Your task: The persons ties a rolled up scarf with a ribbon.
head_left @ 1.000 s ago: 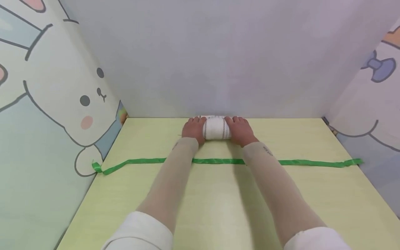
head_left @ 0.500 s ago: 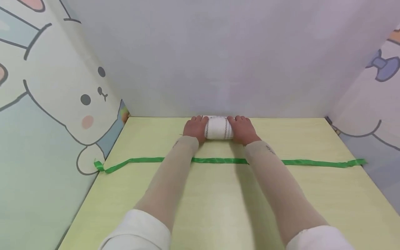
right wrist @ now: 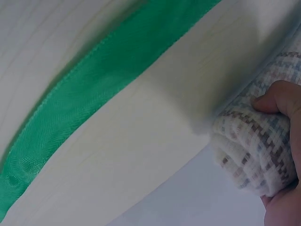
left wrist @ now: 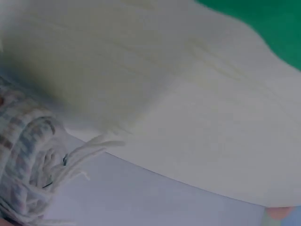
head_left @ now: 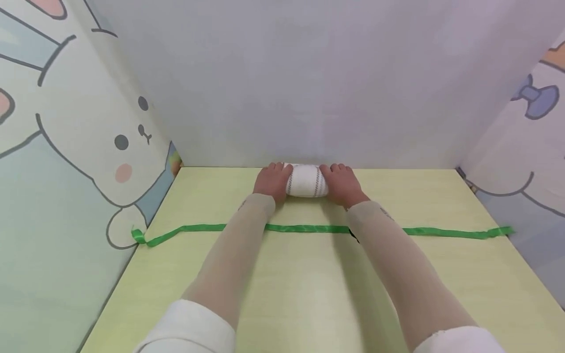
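Head, rolled cloth [head_left: 305, 181]: we see it lying crosswise at the far edge of the table [head_left: 300, 284], close to the back wall [head_left: 265, 88]; whether it bears fully on the surface we cannot tell
Head, hands: our left hand [head_left: 271, 180] and right hand [head_left: 342, 184] each grasp one end
Head, step: we judge it to be the steadying of a cloth wound into a compact roll
Head, next move: we think it calls for both hands acting evenly, lest the roll skew or loosen
Head, surface: pale yellow-green, crossed from side to side by a green ribbon [head_left: 313, 228] that runs nearer to us than the roll and is overlapped by both forearms
Head, room: plain grey-lilac behind; a rabbit drawing [head_left: 88, 127] on the left panel, a blue bow [head_left: 536, 98] drawn on the right
Left wrist, cloth end: we find a loose fringe [left wrist: 94, 148] spilling from the coil; only slivers of hand show, so this view alone cannot settle the grip
Left wrist, surface: a broad pale stretch, shaded beside the roll
Right wrist, grip: the thumb [right wrist: 273, 96] presses on the checked weave, the hand curling round beneath
Right wrist, surface: we see the ribbon apart from the roll, bare tabletop between
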Tool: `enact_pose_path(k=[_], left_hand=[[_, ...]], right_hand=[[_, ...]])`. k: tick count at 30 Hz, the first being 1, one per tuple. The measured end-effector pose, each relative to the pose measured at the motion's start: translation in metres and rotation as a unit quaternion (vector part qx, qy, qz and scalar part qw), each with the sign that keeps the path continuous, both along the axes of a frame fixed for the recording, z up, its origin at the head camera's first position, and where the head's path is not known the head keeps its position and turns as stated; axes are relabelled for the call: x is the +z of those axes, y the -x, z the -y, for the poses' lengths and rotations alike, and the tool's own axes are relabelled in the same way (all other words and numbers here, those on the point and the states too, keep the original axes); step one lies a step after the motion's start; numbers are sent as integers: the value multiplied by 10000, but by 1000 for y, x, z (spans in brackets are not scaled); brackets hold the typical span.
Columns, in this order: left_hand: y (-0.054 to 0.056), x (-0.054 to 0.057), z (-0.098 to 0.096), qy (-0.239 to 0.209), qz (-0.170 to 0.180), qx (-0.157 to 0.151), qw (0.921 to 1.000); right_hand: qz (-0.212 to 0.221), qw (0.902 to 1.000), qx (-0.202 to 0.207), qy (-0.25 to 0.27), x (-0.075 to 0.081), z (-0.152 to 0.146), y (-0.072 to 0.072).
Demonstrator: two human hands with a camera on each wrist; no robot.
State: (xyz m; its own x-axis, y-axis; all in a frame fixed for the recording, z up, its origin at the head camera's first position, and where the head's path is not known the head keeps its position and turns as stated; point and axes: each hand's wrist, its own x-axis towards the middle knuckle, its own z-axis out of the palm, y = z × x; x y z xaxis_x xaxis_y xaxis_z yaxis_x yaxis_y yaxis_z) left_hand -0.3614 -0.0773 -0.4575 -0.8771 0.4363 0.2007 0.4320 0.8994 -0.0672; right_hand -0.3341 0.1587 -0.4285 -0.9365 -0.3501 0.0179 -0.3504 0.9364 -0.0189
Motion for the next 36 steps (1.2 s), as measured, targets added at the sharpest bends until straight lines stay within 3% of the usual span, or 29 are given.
enact_pose_path(k=[11, 16, 20, 27, 36], left_hand=[[-13, 21, 15, -83, -258, -99, 9996], [-17, 32, 21, -119, -599, -360, 9975], [-25, 43, 26, -194, -909, -609, 9938], [-45, 57, 29, -367, -1142, -939, 9883], [-59, 71, 41, -645, -1642, -1369, 9747]], right_hand=[[-297, 9995, -44, 88, 12, 8, -10], [-566, 9977, 56, 372, 20, 3, -19], [-829, 9950, 239, 500, 30, -1, -29], [-1176, 9892, 544, 681, 43, -8, -50], [-1559, 9795, 748, 1036, 54, -11, -74]])
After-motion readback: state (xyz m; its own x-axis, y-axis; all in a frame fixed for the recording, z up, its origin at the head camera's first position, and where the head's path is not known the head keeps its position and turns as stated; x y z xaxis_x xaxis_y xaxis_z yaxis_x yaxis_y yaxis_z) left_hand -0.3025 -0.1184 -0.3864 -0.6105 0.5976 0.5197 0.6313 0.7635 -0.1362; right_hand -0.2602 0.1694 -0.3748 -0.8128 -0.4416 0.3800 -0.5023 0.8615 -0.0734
